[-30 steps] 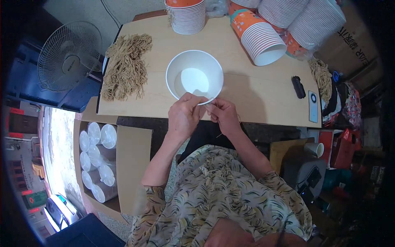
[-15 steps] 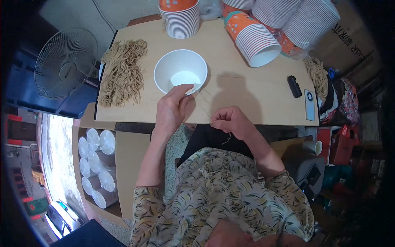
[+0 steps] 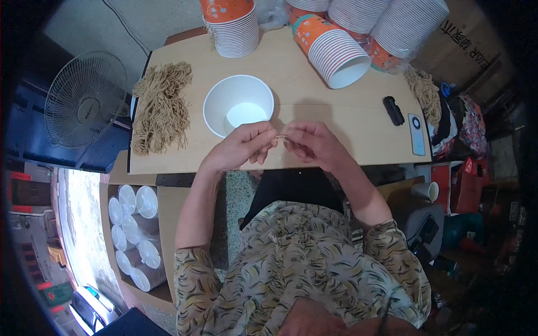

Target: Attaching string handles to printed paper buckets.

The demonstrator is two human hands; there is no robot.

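My left hand (image 3: 245,147) and my right hand (image 3: 315,144) meet just in front of the table's near edge, fingertips pinched. A short piece of thin tan string (image 3: 282,136) runs between them, with each hand closed on it. Its ends are hidden behind my fingers. Right behind my left hand a white paper bucket (image 3: 217,109) stands upright on the table, mouth up, with nothing visible inside. To the left lies a heap of tan strings (image 3: 162,109), loosely bundled.
Stacked orange-and-white paper buckets (image 3: 232,36) stand at the back; another stack (image 3: 330,53) lies tilted at back right. A black object (image 3: 393,111) and a phone (image 3: 416,134) lie on the right. A fan (image 3: 87,101) and a carton of wrapped white cups (image 3: 134,224) are left.
My hands have come together, the right one moving up and left. The string, stretched long between them before, now shows only as a short piece. The view has shifted slightly.
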